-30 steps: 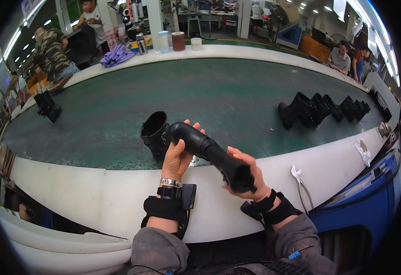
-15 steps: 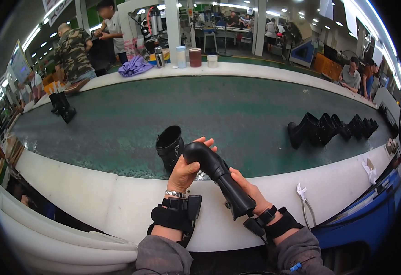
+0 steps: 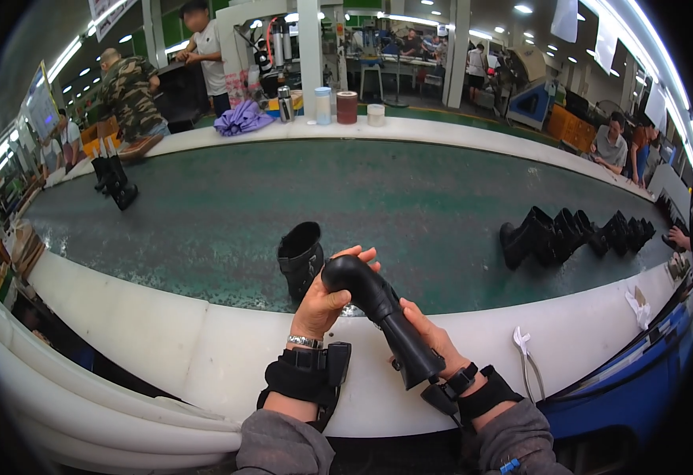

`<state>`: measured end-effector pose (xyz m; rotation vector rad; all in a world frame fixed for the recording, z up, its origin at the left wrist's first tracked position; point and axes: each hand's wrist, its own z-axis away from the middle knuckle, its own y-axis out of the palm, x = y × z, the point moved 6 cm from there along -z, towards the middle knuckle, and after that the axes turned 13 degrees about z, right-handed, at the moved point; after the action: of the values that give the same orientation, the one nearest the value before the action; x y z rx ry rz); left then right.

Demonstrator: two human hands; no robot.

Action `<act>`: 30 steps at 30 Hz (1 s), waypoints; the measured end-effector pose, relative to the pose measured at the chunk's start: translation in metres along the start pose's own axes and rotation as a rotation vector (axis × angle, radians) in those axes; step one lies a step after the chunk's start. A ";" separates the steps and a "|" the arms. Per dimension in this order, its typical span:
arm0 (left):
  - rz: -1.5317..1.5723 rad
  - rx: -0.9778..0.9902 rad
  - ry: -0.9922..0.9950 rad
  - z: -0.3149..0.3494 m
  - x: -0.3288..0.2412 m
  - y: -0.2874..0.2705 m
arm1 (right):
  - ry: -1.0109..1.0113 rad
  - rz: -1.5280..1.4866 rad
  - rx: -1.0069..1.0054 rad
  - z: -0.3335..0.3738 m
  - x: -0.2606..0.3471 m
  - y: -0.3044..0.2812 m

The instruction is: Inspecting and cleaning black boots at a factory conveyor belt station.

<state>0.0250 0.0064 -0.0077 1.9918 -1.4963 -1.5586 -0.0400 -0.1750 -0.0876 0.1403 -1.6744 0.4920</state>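
A black boot is held between my two hands, over the white near edge of the table. Its rounded toe points up and to the left, and its shaft slants down to the right. My left hand cups the toe, with its thumb lying along the near side and fingertips showing behind. My right hand is wrapped around the shaft from the right; most of its fingers are hidden by the boot. Just beyond my left hand, another black boot stands on the green surface.
Several black boots stand in a row at right, with another person's hand near the row's end. More boots are at far left. Pliers with white wrapping lie right of my hands. Jars and a purple cloth line the far ledge.
The view has shifted slightly, and the held boot keeps nearly the same pose in both hands. Another person's hand has come into sight at the far right.
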 end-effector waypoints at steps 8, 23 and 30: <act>-0.245 -0.291 -0.190 0.000 0.027 -0.035 | -0.210 0.005 -0.359 0.011 0.020 -0.022; 0.643 -0.438 -0.491 0.005 0.107 -0.016 | -0.011 -0.276 -0.083 0.003 0.029 -0.033; 0.723 -0.451 -0.500 0.007 0.114 -0.027 | -0.112 -0.196 -0.095 -0.003 0.017 -0.034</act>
<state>0.0270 -0.0681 -0.0981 0.7162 -1.5687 -1.8630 -0.0278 -0.2013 -0.0624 0.2638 -1.7686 0.2601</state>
